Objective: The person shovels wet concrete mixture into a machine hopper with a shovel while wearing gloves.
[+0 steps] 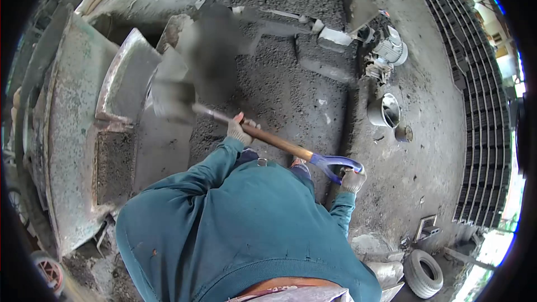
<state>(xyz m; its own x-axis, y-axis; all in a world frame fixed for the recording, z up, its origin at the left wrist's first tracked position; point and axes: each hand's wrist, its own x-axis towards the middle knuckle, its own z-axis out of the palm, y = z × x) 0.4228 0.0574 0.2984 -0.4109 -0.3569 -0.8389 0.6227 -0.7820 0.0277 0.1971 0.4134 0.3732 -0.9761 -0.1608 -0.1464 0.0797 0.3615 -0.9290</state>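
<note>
My left hand (239, 130), in a pale knit glove, is wrapped round the wooden shaft of a shovel (279, 144), low down near its metal socket. My right hand (353, 180), gloved too, grips the blue D-shaped handle at the other end. The shovel blade (173, 100) is smeared by motion and points to the left. Just beyond it, a dark blurred mass of loose grey mix (215, 53) hangs in front of a metal chute. Coarse grey mix (268, 75) covers the floor of the pit before my feet.
A large worn metal hopper wall (78, 117) stands on the left. An electric motor (390, 47), a white bucket (384, 111) and a small can (404, 133) are on the right. Farther right are stacked dark blocks (475, 95). A tyre (423, 274) lies at lower right.
</note>
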